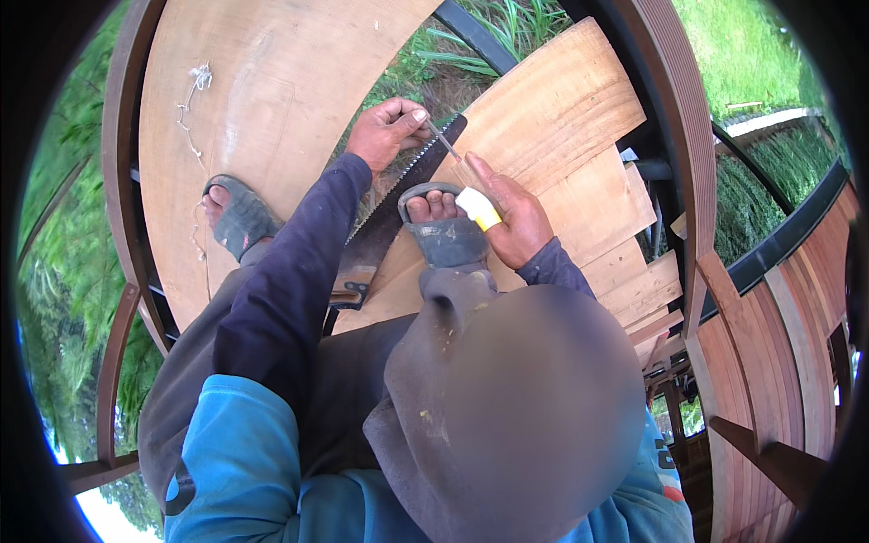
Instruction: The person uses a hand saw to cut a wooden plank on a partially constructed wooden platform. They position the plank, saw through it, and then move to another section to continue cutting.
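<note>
A hand saw point(371, 249) lies aslant on the boards with its toothed edge facing left. My right sandalled foot point(444, 237) rests on or against its blade. A thin metal file point(443, 140) crosses the teeth near the saw's far end. My left hand point(387, 134) pinches the file's far tip between thumb and fingers. Closed around the near end of the file is my right hand point(518, 213), where a bit of wooden handle point(467, 172) shows. A white and yellow wrap or sleeve point(478, 208) sits at that hand's fingers; I cannot tell which.
A wide wooden panel point(272, 100) lies at left under my left foot point(237, 217), with a knotted white string point(186, 118) on it. Overlapping planks point(552, 100) lie at right. Between them a gap shows grass and a dark metal beam point(475, 36). Brown rails point(674, 109) run alongside.
</note>
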`<state>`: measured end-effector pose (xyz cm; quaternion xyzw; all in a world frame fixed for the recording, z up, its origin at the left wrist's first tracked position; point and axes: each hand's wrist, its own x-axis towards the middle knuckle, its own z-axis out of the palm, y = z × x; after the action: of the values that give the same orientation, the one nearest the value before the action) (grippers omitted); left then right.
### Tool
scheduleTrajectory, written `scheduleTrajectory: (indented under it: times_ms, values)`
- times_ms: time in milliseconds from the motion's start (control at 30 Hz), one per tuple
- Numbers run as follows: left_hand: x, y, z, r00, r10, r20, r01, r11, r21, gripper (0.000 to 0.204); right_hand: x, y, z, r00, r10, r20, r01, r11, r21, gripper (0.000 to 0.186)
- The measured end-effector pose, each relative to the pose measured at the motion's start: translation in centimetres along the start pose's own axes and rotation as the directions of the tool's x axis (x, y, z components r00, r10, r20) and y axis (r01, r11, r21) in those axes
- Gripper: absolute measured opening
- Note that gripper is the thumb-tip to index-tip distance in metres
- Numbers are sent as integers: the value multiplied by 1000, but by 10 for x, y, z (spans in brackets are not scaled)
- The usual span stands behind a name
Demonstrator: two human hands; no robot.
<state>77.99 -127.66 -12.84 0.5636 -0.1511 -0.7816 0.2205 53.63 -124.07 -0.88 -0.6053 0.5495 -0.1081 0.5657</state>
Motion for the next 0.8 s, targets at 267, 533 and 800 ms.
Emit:
scheduleTrajectory:
  times_ms: [267,533,800]
  values:
    - [-3,9,25,997,69,-32,-67,997,45,21,-10,-7,-3,995,74,-68,-70,996,56,60]
    - [5,-2,26,992,130,2,-128,979,159,21,-14,-5,-8,991,117,-67,-114,992,44,61]
    - [9,10,19,999,9,-37,-5,994,113,21,7,-1,0,984,174,-23,-175,984,-42,67]
